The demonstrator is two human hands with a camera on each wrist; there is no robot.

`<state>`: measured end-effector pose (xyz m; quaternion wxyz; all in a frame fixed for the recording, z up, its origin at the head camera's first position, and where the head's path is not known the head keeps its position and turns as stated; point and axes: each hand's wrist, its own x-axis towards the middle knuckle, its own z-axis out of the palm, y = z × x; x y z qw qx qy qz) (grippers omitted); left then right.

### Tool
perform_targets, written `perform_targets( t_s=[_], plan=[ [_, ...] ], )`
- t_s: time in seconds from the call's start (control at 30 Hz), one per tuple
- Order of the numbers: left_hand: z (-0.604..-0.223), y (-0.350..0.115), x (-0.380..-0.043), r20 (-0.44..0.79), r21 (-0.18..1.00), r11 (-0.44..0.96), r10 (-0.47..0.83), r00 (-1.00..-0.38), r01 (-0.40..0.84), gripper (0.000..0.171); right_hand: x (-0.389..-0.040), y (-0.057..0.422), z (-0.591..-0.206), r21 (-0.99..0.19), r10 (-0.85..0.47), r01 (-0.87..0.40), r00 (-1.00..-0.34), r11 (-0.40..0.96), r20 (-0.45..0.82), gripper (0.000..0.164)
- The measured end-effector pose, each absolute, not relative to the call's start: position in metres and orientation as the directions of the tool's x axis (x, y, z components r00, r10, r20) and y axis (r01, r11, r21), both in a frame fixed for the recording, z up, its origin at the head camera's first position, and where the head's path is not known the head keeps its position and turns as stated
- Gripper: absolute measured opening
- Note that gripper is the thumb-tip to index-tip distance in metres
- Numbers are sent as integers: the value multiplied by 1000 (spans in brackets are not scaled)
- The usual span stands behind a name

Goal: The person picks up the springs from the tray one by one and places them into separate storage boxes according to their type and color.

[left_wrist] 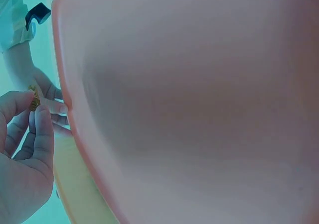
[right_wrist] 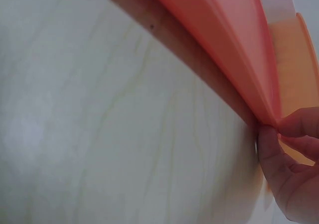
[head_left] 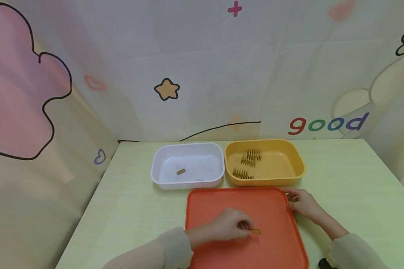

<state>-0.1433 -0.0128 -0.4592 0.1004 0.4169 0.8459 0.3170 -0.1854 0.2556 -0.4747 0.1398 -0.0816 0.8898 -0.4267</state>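
Note:
My left hand is over the orange-red tray, pinching a small brass-coloured coil spring between thumb and fingertips. In the left wrist view the spring shows between the thumb and fingers of that hand. My right hand holds the tray by its right edge, near the far corner. Seen from the right wrist, thumb and fingers of the right hand pinch the rim of the tray.
Behind the tray stand a white bin and, on its right, a yellow bin. Several coil springs lie in the yellow bin. A small brass-coloured piece lies in the white one. A printed curtain hangs behind the table.

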Motion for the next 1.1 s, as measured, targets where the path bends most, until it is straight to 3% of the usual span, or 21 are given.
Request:
perform_targets(
  t_s=[1.1],
  plan=[
    [-452, -32, -162, 90, 699, 493, 657, -748, 517, 11, -187, 255, -476, -765, -265, -51, -951, 642, -159, 42]
  ],
)
